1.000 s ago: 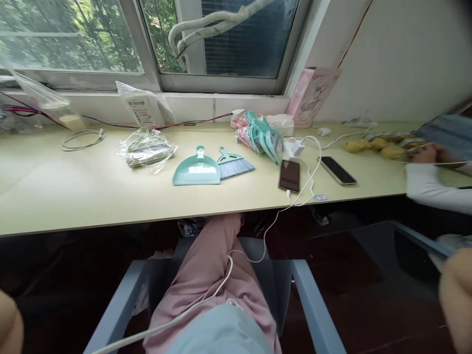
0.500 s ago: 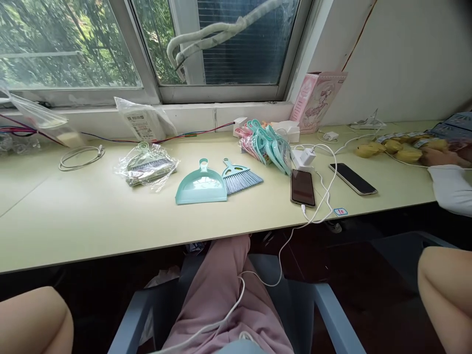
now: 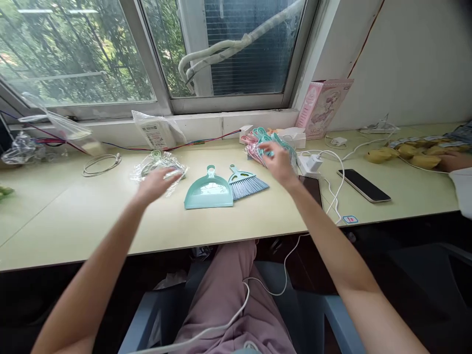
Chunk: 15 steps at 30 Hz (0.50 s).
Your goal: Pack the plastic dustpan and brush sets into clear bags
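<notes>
A pale teal dustpan (image 3: pixel 208 193) lies on the table, its handle pointing at the window. Against its right side rests a small hand brush (image 3: pixel 247 186) with blue-grey bristles. My left hand (image 3: pixel 157 186) is open, fingers stretched, over the near side of a clear plastic bag (image 3: pixel 167 161) with pale green and grey items inside. My right hand (image 3: pixel 278 163) hovers at a bundle of pink and teal looped items (image 3: pixel 260 135) in clear wrap. Its fingers are bent but apart, with nothing visible in them; whether they touch the bundle I cannot tell.
A phone (image 3: pixel 311 189) lies partly under my right forearm, near white cables and a charger (image 3: pixel 313 162). Another phone (image 3: pixel 364 185) lies farther right. At the back stand a pink box (image 3: pixel 324 108) and a white packet (image 3: pixel 157 132). A coiled cable (image 3: pixel 101 166) lies left. Another person's sleeve (image 3: pixel 462 189) shows far right.
Both my hands have come into view over the table, left to the clear bag, right to the pink and teal bundle. The view has shifted slightly; dustpan and brush lie as before.
</notes>
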Tool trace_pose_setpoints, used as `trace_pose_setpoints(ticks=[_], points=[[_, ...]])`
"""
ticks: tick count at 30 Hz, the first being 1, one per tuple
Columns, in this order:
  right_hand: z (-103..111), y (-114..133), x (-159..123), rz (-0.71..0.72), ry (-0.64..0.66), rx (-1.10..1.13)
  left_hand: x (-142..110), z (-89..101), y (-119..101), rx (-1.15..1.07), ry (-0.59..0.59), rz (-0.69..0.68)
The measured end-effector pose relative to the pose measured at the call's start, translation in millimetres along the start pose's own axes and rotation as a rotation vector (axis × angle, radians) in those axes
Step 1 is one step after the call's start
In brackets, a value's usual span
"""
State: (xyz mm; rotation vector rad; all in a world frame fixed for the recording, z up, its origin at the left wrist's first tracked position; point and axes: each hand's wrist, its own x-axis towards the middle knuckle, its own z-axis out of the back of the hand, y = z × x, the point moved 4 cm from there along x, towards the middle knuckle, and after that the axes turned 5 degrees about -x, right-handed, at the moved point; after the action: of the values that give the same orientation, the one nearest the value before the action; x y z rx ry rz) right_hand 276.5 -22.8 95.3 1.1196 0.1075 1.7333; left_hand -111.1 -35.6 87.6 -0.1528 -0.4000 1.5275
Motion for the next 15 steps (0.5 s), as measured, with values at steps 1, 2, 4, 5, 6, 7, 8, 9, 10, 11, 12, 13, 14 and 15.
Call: trace_pose_setpoints(ticks=[1,2,4,5,6,7,8,9,10,11,12,13,14,15], points=[[-17.1,-5.8,-1.3,-0.046,0.074,-0.040,-0.1,-12.7,-1.3,0.020,0.061,0.025],[-35.2,-13.3,-3.1,-0.108,0.164,-0.096,1.4,-27.5,-3.7,0.037,0.117,0.047],[-67.6,-29.9,-6.8,-0.233,0.319,-0.204,10.5,-56.4,-11.6,0.049,0.164,0.056],[-79.8,-37.2,-7.7,-0.279,0.371,-0.248,17.9,-68.3,-15.9,0.041,0.158,0.051],[-88.2,-42.1,-6.9,-0.294,0.384,-0.260,26.6,-78.9,-20.2,0.032,0.165,0.038],[-93.8,-45.8,-5.2,-0.303,0.395,-0.286,36.2,-87.3,-23.9,0.016,0.170,0.024],[-97.2,-47.9,-2.8,-0.295,0.413,-0.323,46.4,-93.4,-26.5,-0.010,0.162,0.021],[-98.3,-49.0,0.0,-0.285,0.424,-0.356,56.5,-97.2,-27.9,-0.047,0.136,0.024],[-97.9,-49.6,2.8,-0.273,0.434,-0.389,66.2,-99.4,-28.0,-0.100,0.087,0.035],[-96.4,-50.1,5.6,-0.260,0.440,-0.417,74.9,-100.5,-26.3,-0.169,0.018,0.055],[-94.0,-51.1,8.0,-0.248,0.440,-0.439,82.2,-101.5,-22.7,-0.259,-0.057,0.086],[-90.8,-52.8,10.2,-0.237,0.431,-0.455,87.9,-103.4,-17.3,-0.374,-0.122,0.126],[-86.6,-55.4,12.1,-0.229,0.408,-0.461,92.1,-106.7,-11.0,-0.514,-0.164,0.166],[-81.6,-58.7,13.7,-0.226,0.375,-0.446,95.0,-111.7,-4.5,-0.674,-0.167,0.206]])
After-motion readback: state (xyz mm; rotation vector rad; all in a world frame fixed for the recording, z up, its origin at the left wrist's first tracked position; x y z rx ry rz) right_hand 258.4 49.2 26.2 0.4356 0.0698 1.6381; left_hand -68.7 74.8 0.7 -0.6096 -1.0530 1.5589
